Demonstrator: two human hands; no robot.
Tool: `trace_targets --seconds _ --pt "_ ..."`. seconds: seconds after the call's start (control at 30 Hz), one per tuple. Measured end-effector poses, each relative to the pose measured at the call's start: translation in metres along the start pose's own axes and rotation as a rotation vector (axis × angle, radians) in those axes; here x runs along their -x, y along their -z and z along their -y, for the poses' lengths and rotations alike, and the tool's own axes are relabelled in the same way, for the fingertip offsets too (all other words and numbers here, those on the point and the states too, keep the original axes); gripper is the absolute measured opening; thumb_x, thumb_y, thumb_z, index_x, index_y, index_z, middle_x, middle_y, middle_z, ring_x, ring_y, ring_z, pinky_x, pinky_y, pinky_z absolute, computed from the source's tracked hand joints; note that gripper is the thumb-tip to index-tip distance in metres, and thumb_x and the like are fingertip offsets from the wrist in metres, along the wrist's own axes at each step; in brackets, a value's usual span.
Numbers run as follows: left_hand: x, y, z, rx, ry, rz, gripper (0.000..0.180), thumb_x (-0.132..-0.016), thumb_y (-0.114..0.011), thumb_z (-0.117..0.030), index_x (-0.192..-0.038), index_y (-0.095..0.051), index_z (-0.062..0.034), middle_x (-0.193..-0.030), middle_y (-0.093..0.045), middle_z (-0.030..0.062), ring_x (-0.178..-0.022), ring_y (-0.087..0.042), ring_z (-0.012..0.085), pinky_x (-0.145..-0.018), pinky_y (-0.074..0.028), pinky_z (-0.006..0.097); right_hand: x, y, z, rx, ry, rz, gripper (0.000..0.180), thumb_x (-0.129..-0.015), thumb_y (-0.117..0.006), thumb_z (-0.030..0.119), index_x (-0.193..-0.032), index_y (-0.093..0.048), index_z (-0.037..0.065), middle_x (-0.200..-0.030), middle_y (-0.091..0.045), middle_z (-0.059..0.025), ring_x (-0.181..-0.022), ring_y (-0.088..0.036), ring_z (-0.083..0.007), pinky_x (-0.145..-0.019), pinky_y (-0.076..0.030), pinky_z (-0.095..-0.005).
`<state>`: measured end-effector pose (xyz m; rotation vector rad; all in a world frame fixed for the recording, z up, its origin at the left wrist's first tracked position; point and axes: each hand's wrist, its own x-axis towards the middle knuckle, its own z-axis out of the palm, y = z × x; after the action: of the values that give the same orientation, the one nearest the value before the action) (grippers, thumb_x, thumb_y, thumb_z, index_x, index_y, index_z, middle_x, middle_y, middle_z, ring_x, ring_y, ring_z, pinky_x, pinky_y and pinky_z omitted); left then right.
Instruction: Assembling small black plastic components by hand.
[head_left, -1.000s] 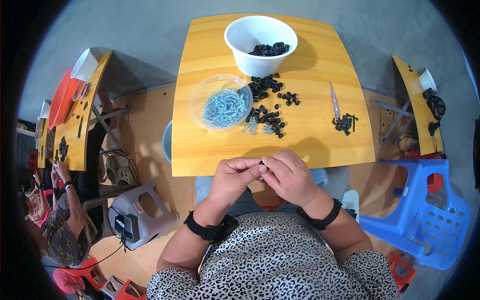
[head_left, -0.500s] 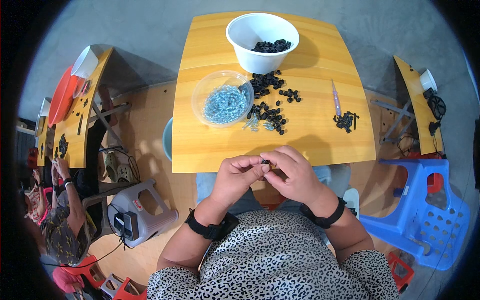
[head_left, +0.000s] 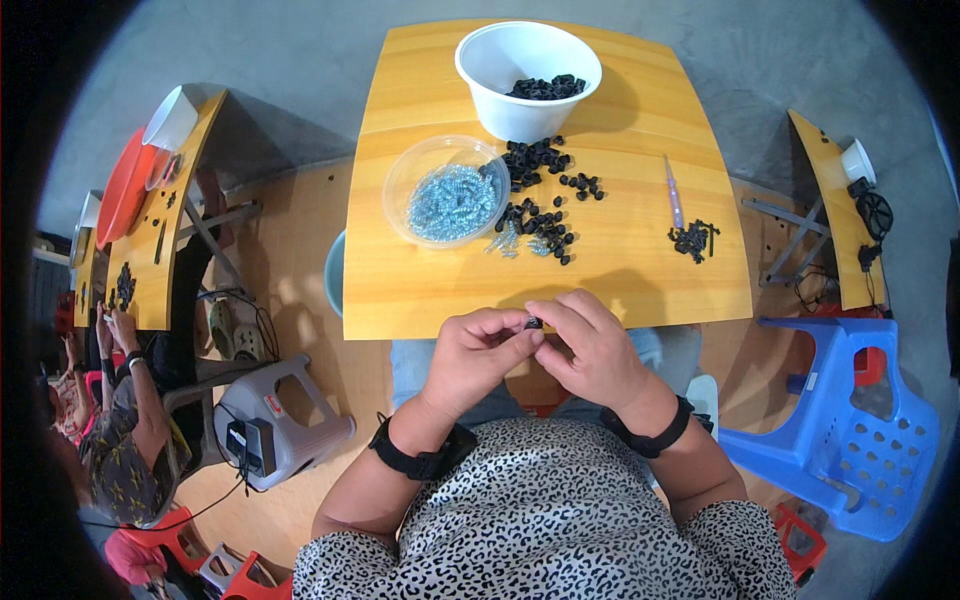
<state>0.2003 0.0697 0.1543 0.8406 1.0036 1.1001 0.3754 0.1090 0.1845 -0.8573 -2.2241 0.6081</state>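
A yellow wood-grain table fills the middle of the view, set close to a grey wall over a tan floor, with a second table to the left and a third table to the right. Toward the far edge stands a white bowl with black pieces in it; nearer, a clear round tub holds silvery springs. Loose black caps are scattered beside the tub's right side, between it and the middle of the table. Farther right, a slim screwdriver lies with its handle end just beside a heap of black screws. At the near edge, the left hand and right hand meet, fingers bent and thumbs nearly closed, pinching a small black part between their fingertips; much of it is covered, so its shape is hard to make out. Wood surface stretches between the caps and the screwdriver, and again between the caps and the hands. Beyond the table's sides, a grey stool stands at lower left and a blue stool at lower right.
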Motion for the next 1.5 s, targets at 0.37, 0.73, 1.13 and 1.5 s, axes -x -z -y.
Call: trace_targets --seconds 0.37,0.73,1.13,1.5 --pt "0.003 -0.003 -0.003 -0.01 -0.023 -0.023 0.02 -0.089 -0.07 -0.006 -0.108 -0.071 0.0007 -0.087 -0.067 -0.001 -0.072 -0.056 0.0016 -0.061 -0.046 0.018 -0.001 0.0 0.0 0.078 0.085 -0.011 0.042 -0.07 -0.073 0.006 -0.11 -0.061 0.001 -0.087 -0.054 -0.0109 -0.079 -0.056 -0.0291 -0.07 -0.049 -0.0389" --pt "0.006 0.0 -0.006 0.044 0.102 -0.021 0.019 -0.089 -0.067 0.0 -0.108 -0.068 0.0046 -0.097 -0.07 0.0081 -0.088 -0.065 0.0115 -0.081 -0.053 0.024 0.002 -0.001 0.0 0.099 0.147 0.034 0.041 -0.073 -0.071 0.006 -0.111 -0.06 -0.003 -0.085 -0.054 -0.0128 -0.077 -0.057 -0.0301 -0.069 -0.049 -0.0389" --pt "-0.005 0.011 0.008 0.07 0.033 -0.041 0.021 -0.091 -0.066 -0.007 -0.109 -0.067 0.0022 -0.094 -0.07 0.007 -0.084 -0.064 0.0128 -0.075 -0.052 0.026 0.019 0.011 -0.059 -0.031 -0.558 -0.226 0.015 -0.08 -0.068 0.003 -0.095 -0.066 0.001 -0.08 -0.063 -0.0097 -0.066 -0.062 -0.0187 -0.061 -0.05 -0.0295" --pt "-0.005 0.012 0.005 0.09 0.048 -0.033 0.021 -0.09 -0.068 -0.007 -0.108 -0.067 0.002 -0.093 -0.071 0.0064 -0.083 -0.065 0.0122 -0.074 -0.052 0.025 -0.006 -0.014 -0.066 0.047 -0.546 -0.183 0.018 -0.076 -0.072 0.008 -0.091 -0.065 0.002 -0.079 -0.062 -0.0113 -0.069 -0.062 -0.0252 -0.062 -0.05 -0.0347"
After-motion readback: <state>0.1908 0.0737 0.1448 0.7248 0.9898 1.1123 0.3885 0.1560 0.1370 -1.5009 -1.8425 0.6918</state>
